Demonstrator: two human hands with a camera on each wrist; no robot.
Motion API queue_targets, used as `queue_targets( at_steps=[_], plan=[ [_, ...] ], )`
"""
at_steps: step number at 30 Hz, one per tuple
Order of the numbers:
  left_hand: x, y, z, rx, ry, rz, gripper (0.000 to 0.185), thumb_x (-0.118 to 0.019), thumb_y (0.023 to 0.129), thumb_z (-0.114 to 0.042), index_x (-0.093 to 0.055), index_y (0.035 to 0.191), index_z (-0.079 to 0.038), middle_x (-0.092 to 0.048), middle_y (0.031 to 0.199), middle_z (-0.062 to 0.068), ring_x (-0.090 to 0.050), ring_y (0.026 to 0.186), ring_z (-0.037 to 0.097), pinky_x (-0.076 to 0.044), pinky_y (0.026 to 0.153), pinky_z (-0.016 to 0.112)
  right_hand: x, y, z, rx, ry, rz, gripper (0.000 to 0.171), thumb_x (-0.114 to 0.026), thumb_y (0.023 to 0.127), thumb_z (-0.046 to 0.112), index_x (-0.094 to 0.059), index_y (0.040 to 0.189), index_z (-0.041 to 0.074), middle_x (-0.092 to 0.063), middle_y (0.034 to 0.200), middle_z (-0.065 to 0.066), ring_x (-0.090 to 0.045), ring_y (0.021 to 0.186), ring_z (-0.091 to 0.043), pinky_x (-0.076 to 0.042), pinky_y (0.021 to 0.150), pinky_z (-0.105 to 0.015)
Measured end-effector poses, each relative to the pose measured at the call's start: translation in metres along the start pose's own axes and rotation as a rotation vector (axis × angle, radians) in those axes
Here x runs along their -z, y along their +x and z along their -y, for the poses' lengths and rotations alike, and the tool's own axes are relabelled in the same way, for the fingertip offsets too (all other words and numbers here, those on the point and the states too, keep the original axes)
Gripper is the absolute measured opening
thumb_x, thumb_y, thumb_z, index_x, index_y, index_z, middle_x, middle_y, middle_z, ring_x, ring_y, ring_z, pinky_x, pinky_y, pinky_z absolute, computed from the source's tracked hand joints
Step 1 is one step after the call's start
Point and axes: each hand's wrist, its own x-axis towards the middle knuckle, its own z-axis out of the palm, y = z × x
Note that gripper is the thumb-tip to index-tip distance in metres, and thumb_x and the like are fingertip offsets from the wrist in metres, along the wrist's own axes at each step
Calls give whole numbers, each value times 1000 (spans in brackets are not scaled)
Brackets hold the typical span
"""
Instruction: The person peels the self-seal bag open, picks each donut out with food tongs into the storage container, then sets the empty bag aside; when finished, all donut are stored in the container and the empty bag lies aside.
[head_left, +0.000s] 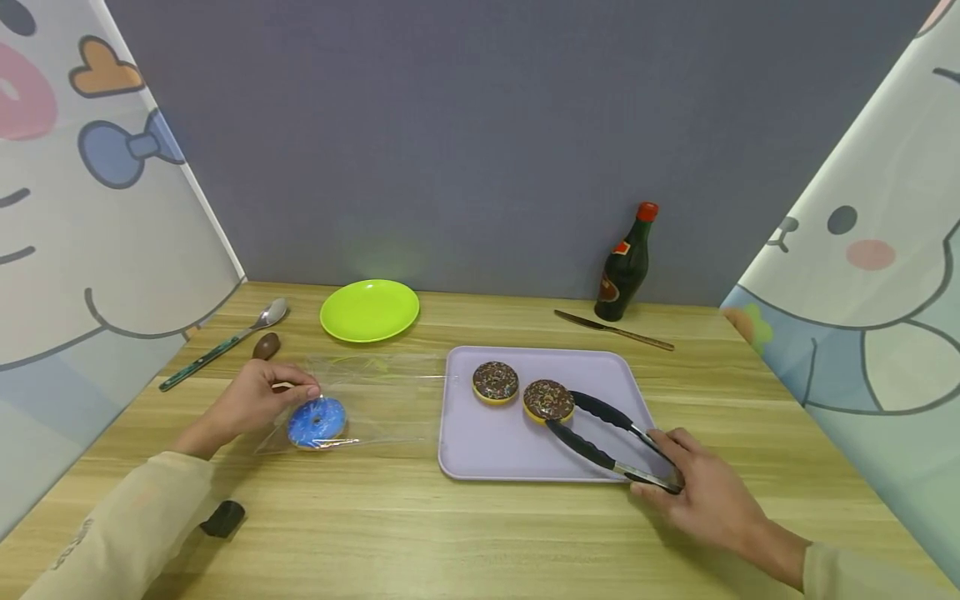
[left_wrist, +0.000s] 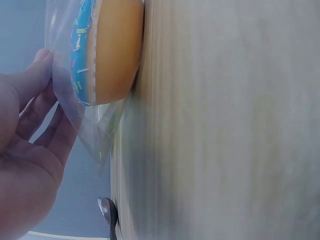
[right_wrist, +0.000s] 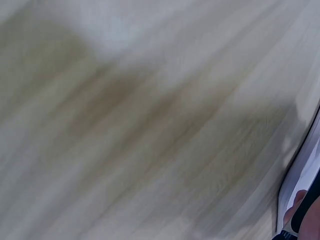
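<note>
While the left hand (head_left: 251, 402) pinches the edge of a clear plastic bag (head_left: 360, 400) at the lower left of the frame, a blue doughnut (head_left: 317, 422) lies inside it on the wooden surface (head_left: 480, 533). Its fingers (left_wrist: 35, 75) are closed on the film. At lower right, the right hand (head_left: 705, 492) grips the handles of black tongs (head_left: 600, 433), whose tips sit on either side of a chocolate doughnut (head_left: 548, 400) on the lilac tray (head_left: 495, 450). A second chocolate doughnut (head_left: 496, 382) lies just beside it. Further back sit a green plate (head_left: 370, 310), spoon (head_left: 225, 343), knife (head_left: 613, 330) and dark bottle (head_left: 624, 267).
</note>
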Motion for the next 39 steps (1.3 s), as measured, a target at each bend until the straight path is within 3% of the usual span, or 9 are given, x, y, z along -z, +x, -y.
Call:
queue_targets(
  at_steps=[14,29,39],
  plan=[
    [0,-1,-3,18,-7,-3,6,-70,83,1,-75,84,-4,-69,86,6,-61,82,4,-53,67,19,-3,17,-18,-5,-98,-22,68,-85,68,35,-60,115,-7,-57,96,-7,-45,65,-11,-39,53,-29],
    [1,0,-5,11,0,-7,6,-70,84,1,-74,85,-2,-70,86,7,-60,83,3,-52,66,18,-7,20,-19,-49,-91,35,72,-83,70,39,-58,118,-8,-57,101,-12,-52,74,-19,-45,62,-39],
    [1,-2,-6,22,-12,-7,5,-70,83,1,-74,86,1,-69,86,8,-61,81,4,-52,64,19,-5,20,-18,-91,-87,52,80,-83,67,45,-56,120,-8,-55,101,-12,-50,72,-18,-44,61,-37]
  ],
)
